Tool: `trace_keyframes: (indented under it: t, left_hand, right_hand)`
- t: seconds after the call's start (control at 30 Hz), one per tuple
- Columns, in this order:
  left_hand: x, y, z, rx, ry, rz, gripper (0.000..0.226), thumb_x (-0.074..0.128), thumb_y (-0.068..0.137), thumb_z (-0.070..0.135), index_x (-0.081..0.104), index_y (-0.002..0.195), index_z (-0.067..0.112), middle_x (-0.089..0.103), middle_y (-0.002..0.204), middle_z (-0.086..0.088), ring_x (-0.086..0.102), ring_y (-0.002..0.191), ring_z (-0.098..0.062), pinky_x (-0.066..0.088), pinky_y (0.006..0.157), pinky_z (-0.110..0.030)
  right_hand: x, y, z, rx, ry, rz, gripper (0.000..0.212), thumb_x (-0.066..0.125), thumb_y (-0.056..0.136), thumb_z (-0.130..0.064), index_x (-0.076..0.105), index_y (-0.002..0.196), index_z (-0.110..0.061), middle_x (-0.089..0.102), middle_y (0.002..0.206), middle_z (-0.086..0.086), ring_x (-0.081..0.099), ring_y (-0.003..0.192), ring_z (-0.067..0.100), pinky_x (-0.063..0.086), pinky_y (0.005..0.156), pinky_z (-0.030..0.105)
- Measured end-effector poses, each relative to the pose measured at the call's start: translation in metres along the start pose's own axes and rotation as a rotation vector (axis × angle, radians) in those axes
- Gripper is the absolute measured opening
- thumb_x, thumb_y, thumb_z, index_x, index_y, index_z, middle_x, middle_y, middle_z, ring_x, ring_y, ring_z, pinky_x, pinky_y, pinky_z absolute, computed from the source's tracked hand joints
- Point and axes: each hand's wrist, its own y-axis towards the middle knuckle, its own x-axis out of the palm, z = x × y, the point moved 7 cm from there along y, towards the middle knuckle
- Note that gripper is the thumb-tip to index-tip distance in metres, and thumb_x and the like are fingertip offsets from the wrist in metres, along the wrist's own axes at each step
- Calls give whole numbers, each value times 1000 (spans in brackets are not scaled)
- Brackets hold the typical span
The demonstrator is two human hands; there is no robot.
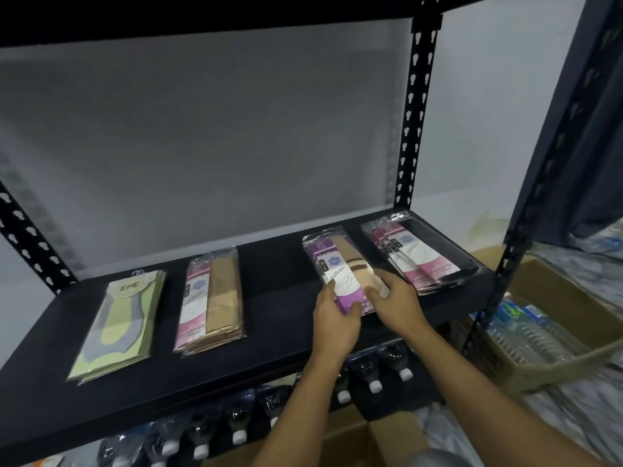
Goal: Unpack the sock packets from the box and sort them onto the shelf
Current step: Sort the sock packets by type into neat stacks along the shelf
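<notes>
"ENE" is printed on the green packet (pixel 121 318), the pink-and-tan packet (pixel 209 298) and the purple packet (pixel 340 274).

This looks like a stockroom or a shop's back room — a black metal shelf (pixel 279 291) with keyhole-slotted uprights (pixel 413 129) stands against a bare pale wall (pixel 202 146). Retail sock packets (pixel 210 305) lie in sorted piles, capped bottles (pixel 236 421) crowd underneath, and a cardboard box (pixel 556 293) of water bottles sits on the floor alongside.
</notes>
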Motion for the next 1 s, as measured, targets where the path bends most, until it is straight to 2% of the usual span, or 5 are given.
trace_keyframes:
  t: [0.2,0.4,0.63,0.73,1.0]
  left_hand:
    - [0,3,-6,-13,26,-1,57,62,89,7,43,142,11,54,134,-4,58,116,-18,49,100,-31]
    - [-4,7,-10,-27,6,-2,59,61,87,3,43,142,13,56,135,-6,58,117,-18,51,98,-33]
    - [-33,12,-19,-44,33,42,56,59,86,-1,46,138,13,59,131,-8,60,114,-19,53,92,-27]
    - [-51,14,-24,-47,64,75,55,57,85,-2,47,137,13,60,130,-9,60,114,-21,52,96,-32]
    - [-92,13,-35,-53,108,152,54,55,84,-2,48,137,10,62,128,-10,60,113,-23,49,96,-29]
  right_hand:
    - [1,1,-2,-23,-35,20,46,64,87,-12,54,131,-4,62,127,11,57,115,22,37,89,19]
    - [5,0,-3,-23,-28,27,46,65,86,-13,55,130,-4,62,128,12,57,116,24,38,91,19]
    - [35,0,-18,-30,-11,-4,47,65,87,-15,54,131,-4,58,133,11,54,122,23,35,93,17]
    - [53,-2,-29,-39,-5,-20,46,65,87,-13,54,130,-3,57,134,12,53,123,23,35,94,17]
    - [91,-7,-49,-64,-4,-69,45,66,85,-12,56,128,-2,57,134,13,53,123,24,35,99,19]
